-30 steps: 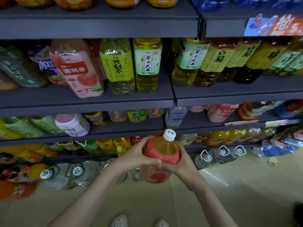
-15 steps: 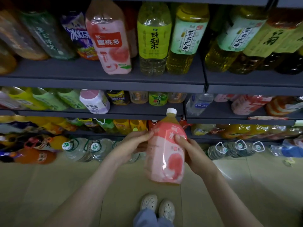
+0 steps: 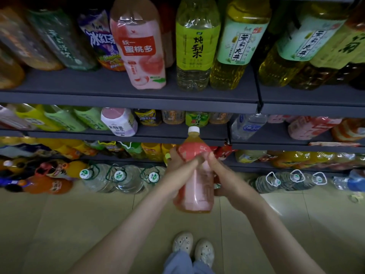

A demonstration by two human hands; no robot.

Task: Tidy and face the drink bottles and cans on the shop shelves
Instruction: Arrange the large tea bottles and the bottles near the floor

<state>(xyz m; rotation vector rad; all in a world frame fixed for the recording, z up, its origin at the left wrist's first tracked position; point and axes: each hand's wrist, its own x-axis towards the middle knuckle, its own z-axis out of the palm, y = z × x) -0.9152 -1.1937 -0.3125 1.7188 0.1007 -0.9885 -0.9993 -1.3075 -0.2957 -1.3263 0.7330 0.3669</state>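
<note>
Shop shelves (image 3: pixel 128 99), left hand (image 3: pixel 177 170) and right hand (image 3: pixel 227 180) gripping pink bottle (image 3: pixel 194 194), water jugs (image 3: pixel 124 178) behind

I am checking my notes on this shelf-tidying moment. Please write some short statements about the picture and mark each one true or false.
1. The left hand and the right hand both hold the pink bottle. True.
2. The pink bottle has no cap. False: a white cap sits on its neck.
3. The pink bottle stands on a shelf. False: it is held in the air in front of the shelves, above the floor.
4. A peach drink bottle stands on the upper shelf, directly left of the green-labelled bottle. True.
5. The water jugs stand on the upper shelf. False: they are at the lowest level, by the floor.
</note>
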